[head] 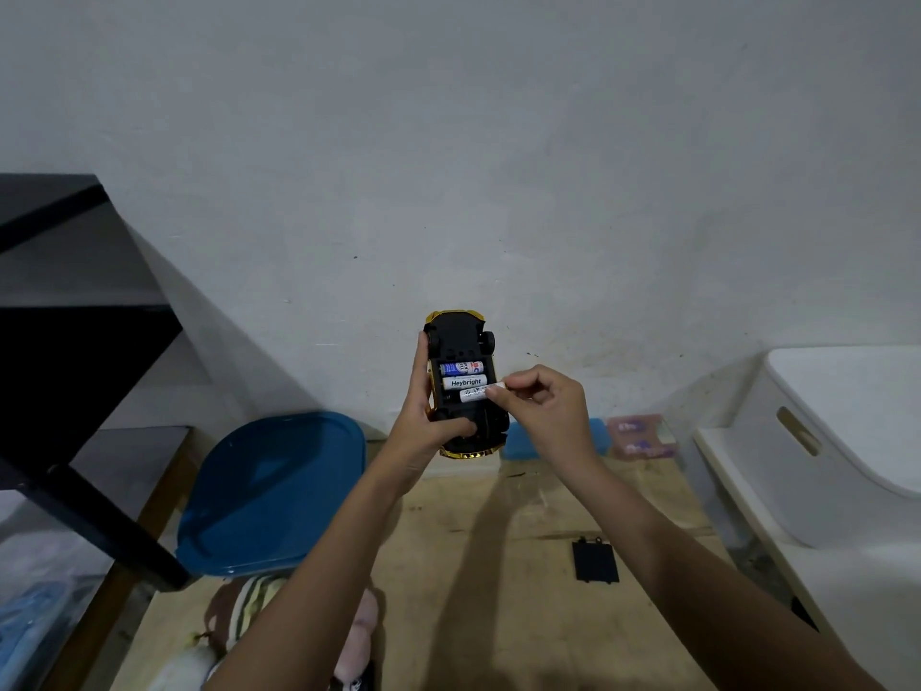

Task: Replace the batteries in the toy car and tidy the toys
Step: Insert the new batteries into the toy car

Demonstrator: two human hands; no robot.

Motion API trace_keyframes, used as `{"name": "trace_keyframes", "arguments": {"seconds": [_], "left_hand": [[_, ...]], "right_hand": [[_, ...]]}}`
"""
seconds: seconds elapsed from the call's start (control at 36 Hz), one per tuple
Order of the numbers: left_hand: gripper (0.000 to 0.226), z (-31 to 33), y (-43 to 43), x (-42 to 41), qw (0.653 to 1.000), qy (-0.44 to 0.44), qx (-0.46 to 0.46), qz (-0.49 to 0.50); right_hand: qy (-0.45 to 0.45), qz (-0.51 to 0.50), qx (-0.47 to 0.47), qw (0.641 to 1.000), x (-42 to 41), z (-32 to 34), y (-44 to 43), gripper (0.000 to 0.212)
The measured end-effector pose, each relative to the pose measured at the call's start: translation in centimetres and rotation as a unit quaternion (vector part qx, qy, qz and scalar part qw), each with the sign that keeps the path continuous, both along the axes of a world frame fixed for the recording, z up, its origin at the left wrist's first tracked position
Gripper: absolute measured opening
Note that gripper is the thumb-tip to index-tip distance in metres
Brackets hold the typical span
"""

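Head view: the upturned yellow-and-black toy car [461, 381] is gripped lengthwise in the left hand [423, 426]; the white cylindrical battery [476, 393], lying crosswise in the bay, is pinched at its right end by the right hand [540, 416].

batteries [466, 382]: 3 | toy car [461, 336]: 1 | hands [428, 416]: 2 | soft toys [279, 620]: perhaps 2

A blue plastic lid [271, 493] lies on the wooden floor [498, 566], near a black shelf frame [84, 511]; a white plastic bin [822, 456] stands by the grey wall [448, 142]
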State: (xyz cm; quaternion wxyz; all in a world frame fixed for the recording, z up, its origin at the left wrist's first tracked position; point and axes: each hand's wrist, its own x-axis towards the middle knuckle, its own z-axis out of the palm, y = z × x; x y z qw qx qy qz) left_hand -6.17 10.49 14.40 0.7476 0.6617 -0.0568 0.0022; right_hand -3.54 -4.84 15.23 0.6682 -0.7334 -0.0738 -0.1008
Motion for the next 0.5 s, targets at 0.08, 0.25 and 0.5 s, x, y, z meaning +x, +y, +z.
{"name": "trace_keyframes", "arguments": {"seconds": [0.08,0.25,0.5], "left_hand": [[0.110,0.05,-0.27,0.22,1.000,-0.006,0.013,-0.009],[0.111,-0.03,-0.43,0.52,1.000,-0.004,0.012,-0.024],[0.111,0.00,-0.08,0.48,0.999,0.004,-0.014,-0.033]], "right_hand": [[0.025,-0.021,0.026,0.999,-0.14,-0.28,0.19,0.015],[0.012,-0.033,0.021,0.999,0.08,-0.38,-0.04,0.015],[-0.065,0.029,-0.049,0.996,-0.12,-0.13,-0.37,0.004]]}}
